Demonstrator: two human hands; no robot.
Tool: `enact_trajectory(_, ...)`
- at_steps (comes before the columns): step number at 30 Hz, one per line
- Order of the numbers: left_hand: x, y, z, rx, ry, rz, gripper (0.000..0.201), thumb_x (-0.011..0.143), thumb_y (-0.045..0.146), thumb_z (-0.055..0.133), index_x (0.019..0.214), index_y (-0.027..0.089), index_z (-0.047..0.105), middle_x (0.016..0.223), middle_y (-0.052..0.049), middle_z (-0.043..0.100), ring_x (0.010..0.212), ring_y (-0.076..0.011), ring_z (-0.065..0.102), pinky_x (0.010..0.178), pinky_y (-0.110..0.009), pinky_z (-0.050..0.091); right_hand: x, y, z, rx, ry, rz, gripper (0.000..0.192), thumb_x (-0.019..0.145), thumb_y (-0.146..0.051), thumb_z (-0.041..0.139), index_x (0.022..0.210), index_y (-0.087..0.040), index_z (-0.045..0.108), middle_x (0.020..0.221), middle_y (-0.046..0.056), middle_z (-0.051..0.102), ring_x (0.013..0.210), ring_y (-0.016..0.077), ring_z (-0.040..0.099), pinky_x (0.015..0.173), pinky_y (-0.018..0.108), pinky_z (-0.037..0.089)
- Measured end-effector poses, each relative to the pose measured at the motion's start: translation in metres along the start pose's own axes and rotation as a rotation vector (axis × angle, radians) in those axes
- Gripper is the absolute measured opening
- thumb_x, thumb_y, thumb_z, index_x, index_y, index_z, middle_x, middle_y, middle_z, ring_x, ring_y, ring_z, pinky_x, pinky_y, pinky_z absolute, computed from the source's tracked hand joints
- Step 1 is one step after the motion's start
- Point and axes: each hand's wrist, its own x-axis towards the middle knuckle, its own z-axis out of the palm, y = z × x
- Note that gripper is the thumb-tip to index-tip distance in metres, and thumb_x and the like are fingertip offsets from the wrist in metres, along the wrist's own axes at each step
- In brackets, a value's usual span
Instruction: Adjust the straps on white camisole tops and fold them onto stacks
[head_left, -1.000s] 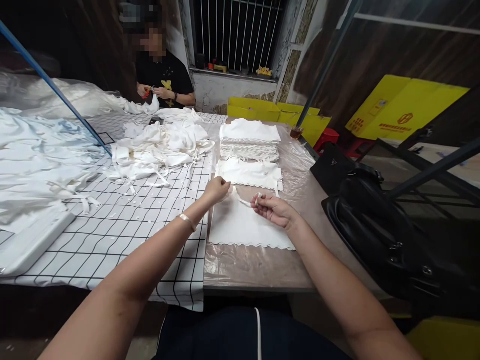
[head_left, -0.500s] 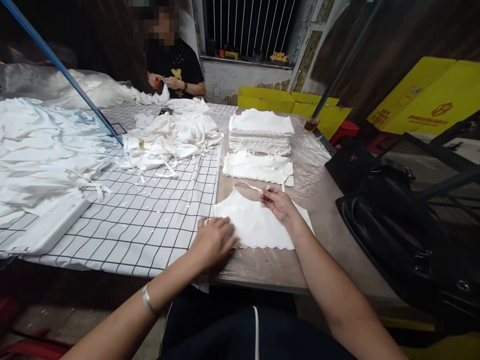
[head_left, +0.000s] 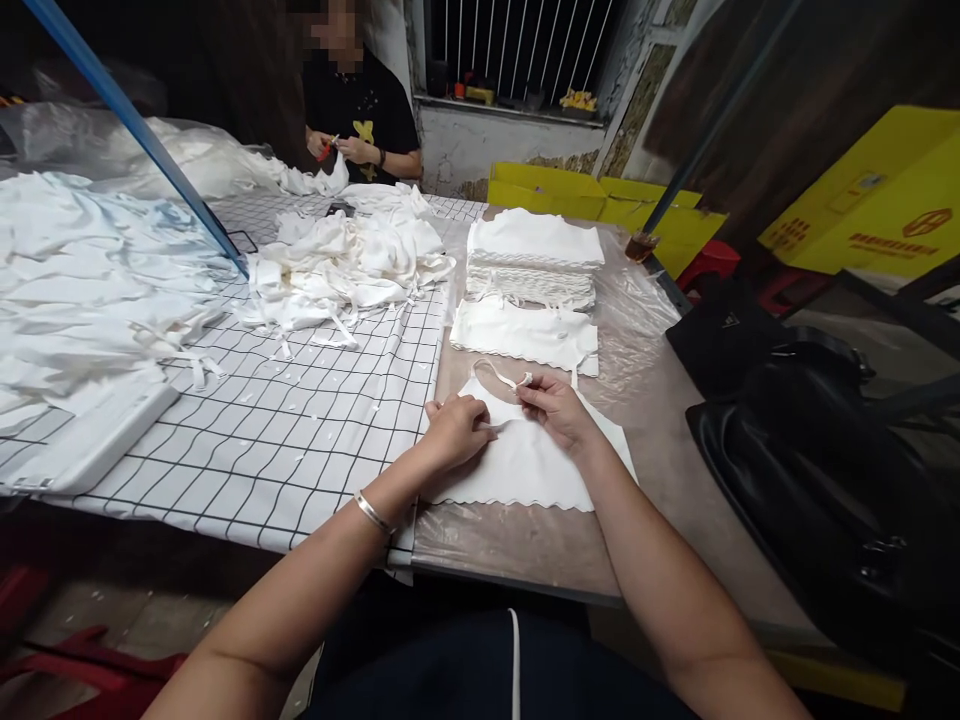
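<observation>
A white camisole top (head_left: 536, 465) with a scalloped hem lies flat on the plastic-covered table (head_left: 555, 545) in front of me. My left hand (head_left: 456, 432) rests on its upper left part, fingers pinching the fabric near the strap. Over its upper middle, my right hand (head_left: 555, 408) pinches a thin white strap (head_left: 504, 378) that loops above the top. Just beyond lies another folded white top (head_left: 525, 335), and behind that a neat stack of folded tops (head_left: 534, 262).
A loose heap of white tops (head_left: 349, 265) sits on the black-grid cloth (head_left: 285, 440). More white fabric (head_left: 82, 280) is piled far left. Opposite, a person in black works with fabric (head_left: 352, 150). Black bags (head_left: 817, 440) stand at the right, yellow boxes (head_left: 600, 205) behind.
My left hand dropped from the strap to the top's lower left corner, then moved up onto its upper left part. My right hand stayed on the strap. The view shifted slightly.
</observation>
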Motion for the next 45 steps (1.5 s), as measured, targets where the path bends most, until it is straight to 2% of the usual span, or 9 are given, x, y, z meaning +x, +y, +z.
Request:
enact_trajectory(3,0.0,0.003,-0.003,-0.032,-0.025,-0.036,0.013,0.076,0.031,0.07,0.072,0.019,0.067,0.073,-0.005,0.063,0.094,-0.0299,0.055,0.095,-0.049,0.025,-0.003,0.002,0.002,-0.191,-0.089,-0.07,0.034,0.056,-0.038,0.086,0.077,-0.018,0.068,0.068,-0.002,0.064,0.061,0.01,0.055,0.058,0.023,0.044)
enact_trajectory(8,0.001,0.006,-0.007,-0.006,-0.035,-0.094,0.017,0.078,0.034,0.067,0.077,0.018,0.071,0.081,-0.003,0.067,0.089,-0.0247,0.058,0.093,-0.046,0.028,-0.004,0.007,0.001,-0.395,-0.181,-0.2,0.027,0.063,-0.036,0.081,0.075,-0.018,0.066,0.079,0.001,0.068,0.076,0.0159,0.062,0.074,0.03,0.048)
enact_trajectory(16,0.001,0.008,-0.01,-0.043,-0.045,-0.134,0.02,0.076,0.038,0.067,0.077,0.018,0.072,0.083,-0.004,0.07,0.091,-0.025,0.06,0.097,-0.046,0.028,-0.006,0.012,0.005,-0.417,-0.245,-0.209,0.022,0.066,-0.034,0.078,0.076,-0.018,0.067,0.08,0.002,0.068,0.078,0.017,0.063,0.075,0.03,0.05)
enact_trajectory(28,0.001,0.009,-0.011,-0.056,-0.041,-0.152,0.02,0.076,0.037,0.068,0.076,0.017,0.07,0.082,-0.003,0.07,0.089,-0.0237,0.061,0.097,-0.045,0.028,-0.005,0.014,0.007,-0.441,-0.223,-0.244,0.027,0.064,-0.041,0.08,0.073,-0.018,0.068,0.078,0.002,0.068,0.076,0.0169,0.062,0.074,0.03,0.049)
enact_trajectory(35,0.004,0.007,-0.005,0.024,-0.066,-0.128,0.02,0.083,0.036,0.062,0.077,0.017,0.068,0.081,-0.003,0.069,0.092,-0.0244,0.06,0.096,-0.046,0.03,-0.004,0.024,0.021,-0.348,-0.091,-0.235,0.031,0.057,-0.04,0.084,0.068,-0.018,0.065,0.074,0.002,0.068,0.073,0.0173,0.062,0.073,0.031,0.05)
enact_trajectory(38,-0.008,0.01,-0.001,0.256,0.05,-0.058,0.017,0.085,0.03,0.061,0.092,0.016,0.068,0.101,-0.009,0.068,0.105,-0.028,0.057,0.098,-0.049,0.032,-0.007,0.026,0.025,-0.28,-0.067,-0.161,0.028,0.058,-0.035,0.083,0.069,-0.019,0.063,0.077,0.002,0.069,0.076,0.0178,0.064,0.075,0.031,0.05)
enact_trajectory(41,-0.035,0.011,0.005,0.508,0.193,0.154,0.041,0.086,0.029,0.061,0.125,0.014,0.058,0.133,-0.017,0.056,0.126,-0.0318,0.046,0.111,-0.054,0.022,-0.008,0.018,0.028,-0.116,-0.071,0.007,0.028,0.06,-0.021,0.081,0.077,-0.019,0.059,0.082,0.002,0.071,0.078,0.017,0.066,0.074,0.028,0.051)
enact_trajectory(43,-0.055,0.008,0.011,0.58,0.107,0.32,0.054,0.091,0.041,0.056,0.137,0.015,0.049,0.145,-0.016,0.046,0.137,-0.0332,0.035,0.116,-0.055,0.015,-0.002,0.008,0.032,0.029,-0.079,0.156,0.03,0.061,-0.01,0.077,0.08,-0.019,0.055,0.081,0.003,0.071,0.078,0.0164,0.067,0.072,0.026,0.052)
enact_trajectory(45,-0.07,0.003,0.016,0.593,-0.059,0.402,0.06,0.094,0.054,0.043,0.143,0.019,0.044,0.153,-0.012,0.038,0.143,-0.0343,0.027,0.116,-0.058,0.014,0.01,-0.005,0.038,0.143,-0.072,0.261,0.028,0.066,-0.004,0.071,0.081,-0.019,0.053,0.079,0.004,0.071,0.078,0.0158,0.067,0.072,0.025,0.053)
